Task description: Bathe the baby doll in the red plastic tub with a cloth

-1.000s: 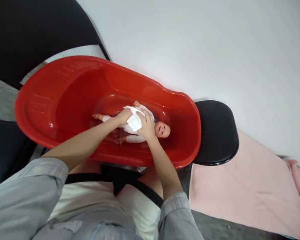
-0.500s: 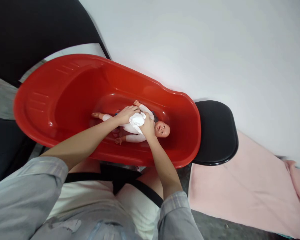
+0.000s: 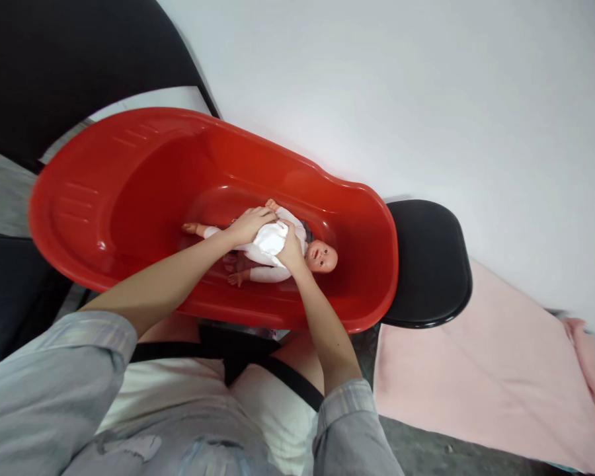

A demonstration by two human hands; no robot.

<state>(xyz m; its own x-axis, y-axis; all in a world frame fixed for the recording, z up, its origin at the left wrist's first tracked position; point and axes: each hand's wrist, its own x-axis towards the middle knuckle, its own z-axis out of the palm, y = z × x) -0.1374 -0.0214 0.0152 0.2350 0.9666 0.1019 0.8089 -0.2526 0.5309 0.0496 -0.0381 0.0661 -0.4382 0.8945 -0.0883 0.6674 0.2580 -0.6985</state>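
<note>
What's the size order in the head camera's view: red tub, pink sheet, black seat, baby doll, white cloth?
Largest to smallest:
1. Red tub
2. Pink sheet
3. Black seat and baby doll: unsure, as the doll is longer but partly covered
4. White cloth

Head-worn view; faces forward, steeply down into the tub.
</note>
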